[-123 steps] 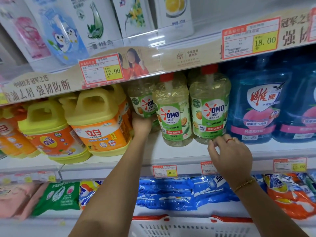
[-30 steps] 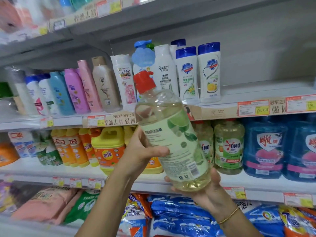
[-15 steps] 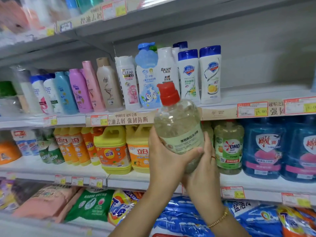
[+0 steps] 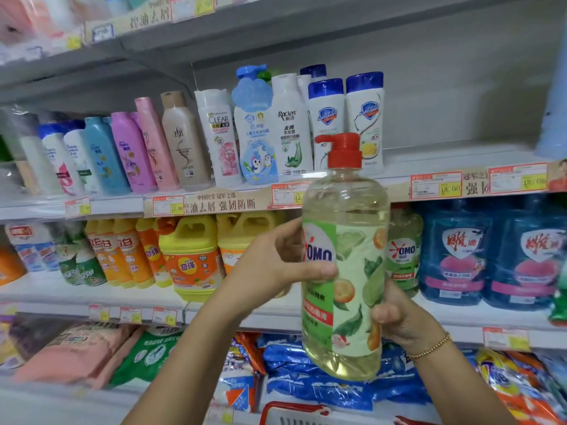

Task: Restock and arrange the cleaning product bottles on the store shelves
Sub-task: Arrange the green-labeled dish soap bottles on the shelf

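I hold a clear OMO bottle (image 4: 346,271) of pale yellow liquid upright in front of the shelves; it has a red pump top and a green label. My left hand (image 4: 276,265) grips its left side, thumb across the label. My right hand (image 4: 399,317) grips its lower right side from behind. Behind it, another OMO bottle (image 4: 402,253) stands on the middle shelf (image 4: 460,314).
Yellow-capped orange detergent jugs (image 4: 190,256) stand left of the gap on the middle shelf, blue jugs (image 4: 460,256) to the right. Shampoo bottles (image 4: 214,139) line the shelf above. Detergent bags (image 4: 306,378) fill the shelf below, with a white basket's red rim (image 4: 291,409) at the bottom.
The bottle has turned upright with its label and pump now facing me, and it has come closer and slightly right. Both hands shifted their hold on its sides.
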Demonstrator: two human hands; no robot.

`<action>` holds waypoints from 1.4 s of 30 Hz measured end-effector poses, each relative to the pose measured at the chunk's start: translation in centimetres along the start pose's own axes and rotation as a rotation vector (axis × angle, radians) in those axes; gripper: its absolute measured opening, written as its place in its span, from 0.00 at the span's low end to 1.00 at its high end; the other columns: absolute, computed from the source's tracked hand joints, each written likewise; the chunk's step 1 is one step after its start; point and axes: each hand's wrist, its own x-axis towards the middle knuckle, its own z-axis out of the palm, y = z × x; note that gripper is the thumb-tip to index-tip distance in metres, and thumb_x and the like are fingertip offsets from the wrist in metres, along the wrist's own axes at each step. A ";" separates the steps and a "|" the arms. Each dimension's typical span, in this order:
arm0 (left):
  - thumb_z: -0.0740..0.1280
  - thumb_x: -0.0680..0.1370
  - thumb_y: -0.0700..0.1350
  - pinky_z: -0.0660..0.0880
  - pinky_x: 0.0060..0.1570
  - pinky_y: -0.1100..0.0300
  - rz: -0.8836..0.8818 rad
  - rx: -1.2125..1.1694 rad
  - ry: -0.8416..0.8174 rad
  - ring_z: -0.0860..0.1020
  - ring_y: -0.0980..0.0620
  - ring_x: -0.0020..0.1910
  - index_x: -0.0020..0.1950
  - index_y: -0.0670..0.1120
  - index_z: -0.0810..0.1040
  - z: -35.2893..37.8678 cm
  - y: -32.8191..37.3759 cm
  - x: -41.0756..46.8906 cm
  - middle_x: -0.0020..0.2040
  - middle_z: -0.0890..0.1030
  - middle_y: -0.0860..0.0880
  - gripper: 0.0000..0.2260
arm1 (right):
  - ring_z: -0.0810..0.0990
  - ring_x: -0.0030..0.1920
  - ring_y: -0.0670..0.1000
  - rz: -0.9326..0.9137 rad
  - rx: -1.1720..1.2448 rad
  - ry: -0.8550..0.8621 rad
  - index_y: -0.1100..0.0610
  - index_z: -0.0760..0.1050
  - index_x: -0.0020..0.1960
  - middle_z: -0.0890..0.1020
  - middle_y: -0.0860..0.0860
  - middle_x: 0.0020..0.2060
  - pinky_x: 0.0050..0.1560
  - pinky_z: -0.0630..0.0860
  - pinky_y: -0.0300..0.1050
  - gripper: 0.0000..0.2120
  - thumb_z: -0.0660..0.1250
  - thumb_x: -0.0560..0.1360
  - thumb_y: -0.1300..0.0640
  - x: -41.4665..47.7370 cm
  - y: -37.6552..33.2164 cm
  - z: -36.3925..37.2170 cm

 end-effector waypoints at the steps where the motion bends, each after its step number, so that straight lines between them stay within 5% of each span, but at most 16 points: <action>1: 0.77 0.61 0.50 0.78 0.52 0.57 -0.013 0.007 -0.002 0.82 0.51 0.52 0.59 0.50 0.78 -0.2 -0.1 -0.1 0.53 0.84 0.50 0.27 | 0.71 0.67 0.62 0.013 -0.016 -0.009 0.51 0.68 0.71 0.74 0.59 0.66 0.64 0.70 0.63 0.38 0.78 0.64 0.50 0.0 0.1 0.2; 5: 0.79 0.64 0.45 0.80 0.51 0.53 -0.021 0.018 -0.041 0.83 0.49 0.51 0.59 0.45 0.78 0.7 0.4 -0.6 0.52 0.85 0.47 0.25 | 0.73 0.66 0.61 0.084 -0.033 0.019 0.53 0.66 0.71 0.76 0.57 0.65 0.61 0.74 0.55 0.44 0.80 0.60 0.45 0.4 1.0 1.2; 8: 0.80 0.61 0.44 0.80 0.39 0.59 -0.079 -0.116 0.105 0.84 0.49 0.43 0.52 0.45 0.80 -0.1 -0.1 -0.2 0.45 0.86 0.47 0.22 | 0.78 0.60 0.58 0.148 0.014 0.148 0.57 0.68 0.67 0.80 0.57 0.59 0.58 0.77 0.54 0.47 0.80 0.55 0.39 0.8 0.6 2.5; 10: 0.79 0.58 0.48 0.81 0.43 0.54 -0.174 -0.263 0.195 0.83 0.45 0.44 0.52 0.43 0.80 -1.3 -0.7 0.1 0.46 0.85 0.45 0.25 | 0.80 0.54 0.58 0.181 -0.028 0.229 0.56 0.74 0.61 0.81 0.59 0.55 0.56 0.78 0.57 0.36 0.74 0.60 0.36 1.2 -0.4 3.5; 13: 0.79 0.59 0.51 0.78 0.54 0.48 -0.256 -0.500 0.256 0.81 0.42 0.52 0.51 0.43 0.84 -2.8 -0.9 0.2 0.51 0.84 0.43 0.23 | 0.84 0.50 0.51 0.205 0.038 0.283 0.53 0.76 0.59 0.85 0.54 0.51 0.48 0.82 0.47 0.22 0.59 0.70 0.43 1.4 -1.9 4.9; 19: 0.74 0.64 0.55 0.78 0.53 0.41 -0.275 -0.841 0.338 0.82 0.43 0.54 0.50 0.43 0.86 -4.9 -0.5 0.1 0.56 0.83 0.43 0.21 | 0.78 0.62 0.49 0.097 0.177 0.263 0.53 0.70 0.69 0.79 0.50 0.62 0.63 0.74 0.50 0.22 0.58 0.75 0.51 1.6 -2.8 6.5; 21: 0.72 0.67 0.57 0.76 0.56 0.41 -0.289 -0.875 0.335 0.81 0.43 0.56 0.59 0.44 0.82 -5.4 -0.7 0.0 0.59 0.82 0.43 0.25 | 0.78 0.62 0.51 0.083 0.192 0.266 0.55 0.69 0.69 0.79 0.51 0.62 0.64 0.73 0.51 0.23 0.59 0.75 0.53 1.5 -3.0 7.1; 24: 0.71 0.67 0.59 0.79 0.49 0.41 -0.303 -0.909 0.317 0.82 0.43 0.55 0.67 0.46 0.77 -5.7 -1.0 0.0 0.59 0.82 0.44 0.31 | 0.77 0.63 0.52 0.075 0.177 0.273 0.57 0.67 0.71 0.79 0.53 0.63 0.66 0.72 0.52 0.25 0.59 0.75 0.53 1.4 -3.4 7.7; 29: 0.72 0.67 0.60 0.79 0.51 0.42 -0.317 -0.853 0.334 0.82 0.45 0.54 0.61 0.47 0.80 -6.0 -1.5 0.2 0.57 0.83 0.46 0.28 | 0.77 0.62 0.47 0.147 -0.203 0.346 0.47 0.68 0.71 0.78 0.46 0.63 0.65 0.73 0.51 0.30 0.61 0.71 0.39 0.8 -4.1 8.6; 33: 0.79 0.59 0.55 0.79 0.52 0.44 -0.266 -0.786 0.346 0.81 0.43 0.56 0.54 0.43 0.84 -5.1 -1.8 0.6 0.58 0.82 0.42 0.28 | 0.72 0.61 0.39 0.133 -0.678 0.487 0.40 0.56 0.73 0.68 0.36 0.64 0.62 0.71 0.42 0.44 0.63 0.61 0.29 0.6 -4.4 9.4; 36: 0.77 0.65 0.52 0.77 0.58 0.46 -0.245 -0.514 0.474 0.80 0.41 0.57 0.59 0.41 0.79 -4.1 -2.2 1.0 0.57 0.82 0.41 0.27 | 0.73 0.58 0.44 0.192 -0.992 0.504 0.42 0.56 0.74 0.73 0.41 0.62 0.54 0.72 0.39 0.45 0.72 0.63 0.35 0.8 -3.7 9.0; 42: 0.82 0.54 0.48 0.81 0.43 0.56 -0.046 -0.125 0.527 0.84 0.50 0.46 0.57 0.45 0.77 -1.0 -2.4 1.1 0.47 0.85 0.50 0.33 | 0.78 0.52 0.44 0.240 -1.072 0.519 0.46 0.66 0.67 0.80 0.41 0.53 0.53 0.76 0.44 0.35 0.76 0.64 0.42 1.6 -1.7 6.2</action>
